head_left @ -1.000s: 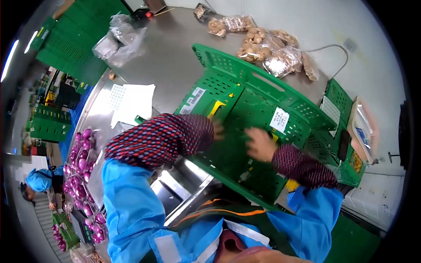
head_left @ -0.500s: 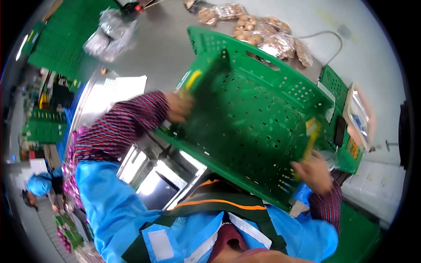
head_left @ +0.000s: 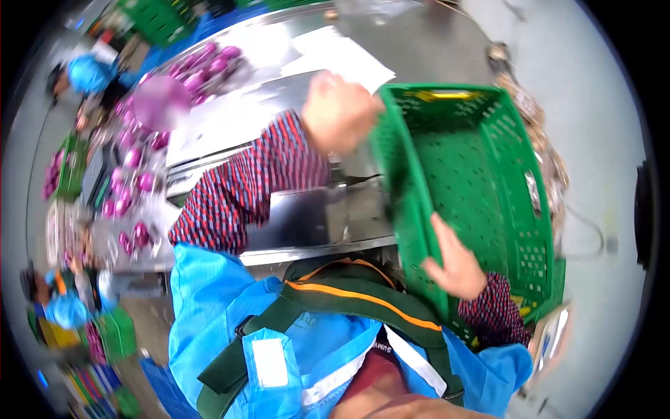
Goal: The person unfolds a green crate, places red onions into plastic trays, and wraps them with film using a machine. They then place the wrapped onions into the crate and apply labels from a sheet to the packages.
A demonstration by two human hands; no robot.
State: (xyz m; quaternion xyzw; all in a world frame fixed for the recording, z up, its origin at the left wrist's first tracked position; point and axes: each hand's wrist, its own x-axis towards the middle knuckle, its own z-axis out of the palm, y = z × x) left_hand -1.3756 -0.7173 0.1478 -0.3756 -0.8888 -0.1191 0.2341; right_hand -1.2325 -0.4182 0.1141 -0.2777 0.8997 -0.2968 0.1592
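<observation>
A green perforated crate (head_left: 464,167) stands at the right of the metal table, its inside showing only a dirty, speckled floor. My left hand (head_left: 338,115) is raised beside the crate's far left corner, its fingers smeared by motion. Over the crate's near left rim lies my right hand (head_left: 457,262), fingers stretched and thumb apart, touching the rim without wrapping round it.
Purple onions (head_left: 132,157), some in nets, spread over the left of the table. White papers (head_left: 342,59) lie behind my left hand. Bagged mushrooms (head_left: 527,105) line the crate's right side. Two people in blue (head_left: 91,73) are at the far left, near green crates.
The crate has turned and shifted right in view. My left hand has come off its end and moved up and right; my right hand has left the handle for the near rim.
</observation>
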